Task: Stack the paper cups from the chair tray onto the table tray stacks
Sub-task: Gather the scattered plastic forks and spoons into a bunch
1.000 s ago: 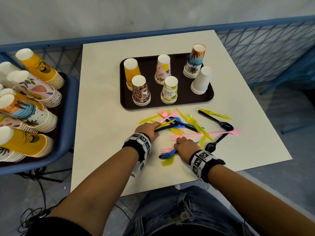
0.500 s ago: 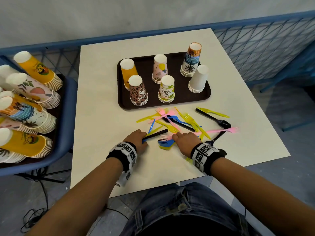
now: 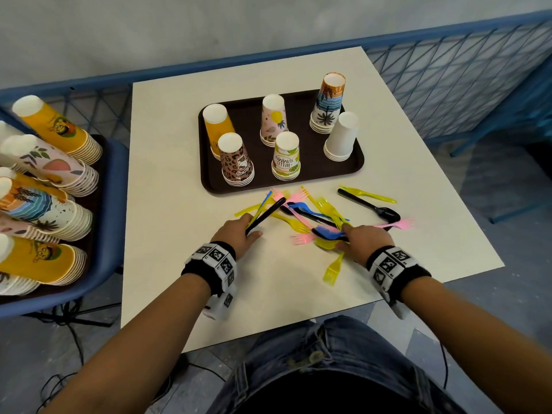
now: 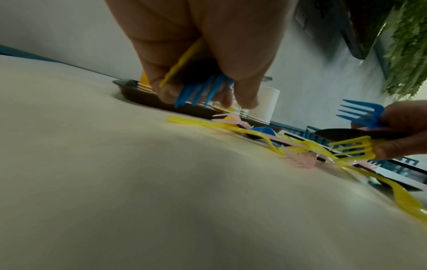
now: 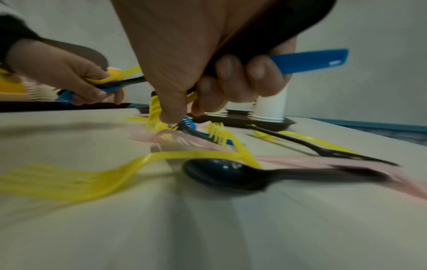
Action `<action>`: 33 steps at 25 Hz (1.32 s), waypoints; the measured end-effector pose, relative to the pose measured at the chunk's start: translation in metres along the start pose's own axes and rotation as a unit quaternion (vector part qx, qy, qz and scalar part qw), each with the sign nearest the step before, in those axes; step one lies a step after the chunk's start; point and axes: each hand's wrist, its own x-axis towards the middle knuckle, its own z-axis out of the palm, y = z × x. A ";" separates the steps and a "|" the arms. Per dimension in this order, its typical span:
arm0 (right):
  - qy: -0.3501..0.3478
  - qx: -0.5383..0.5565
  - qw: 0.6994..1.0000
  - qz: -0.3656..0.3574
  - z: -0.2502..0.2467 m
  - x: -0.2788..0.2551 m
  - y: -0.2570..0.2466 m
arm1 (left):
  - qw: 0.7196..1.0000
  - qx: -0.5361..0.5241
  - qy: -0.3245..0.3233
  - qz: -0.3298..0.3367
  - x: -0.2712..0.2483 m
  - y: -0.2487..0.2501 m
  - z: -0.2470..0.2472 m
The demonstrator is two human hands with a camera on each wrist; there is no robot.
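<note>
Several short stacks of upturned paper cups stand on the dark table tray, among them a white stack and a leopard-print stack. Long cup stacks lie on their sides in the chair tray at the left. In front of the table tray lies a heap of plastic cutlery. My left hand grips a bundle of black, blue and yellow cutlery. My right hand grips a blue fork, a black piece and a yellow fork, its thumb down on the heap.
A blue chair carries the left tray beside the table's left edge. A blue lattice railing runs behind and to the right. A loose yellow fork lies near the front edge, a black spoon and a pink fork at the right.
Both hands have gathered cutlery and drawn apart. The left hand has lifted its bundle so the handles point up toward the tray; the right hand has shifted right with its pieces.
</note>
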 end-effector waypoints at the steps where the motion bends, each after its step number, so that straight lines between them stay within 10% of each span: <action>1: 0.003 0.018 1.000 0.025 0.000 -0.001 0.010 | 1.000 0.012 0.013 0.005 0.007 0.008 -0.003; 12: -0.026 0.147 0.984 0.098 0.034 0.011 0.066 | 0.988 0.153 -0.013 -0.020 0.057 0.059 0.006; 33: 0.040 0.061 0.992 0.106 0.032 -0.005 0.053 | 1.000 0.018 0.013 -0.013 0.006 0.025 0.010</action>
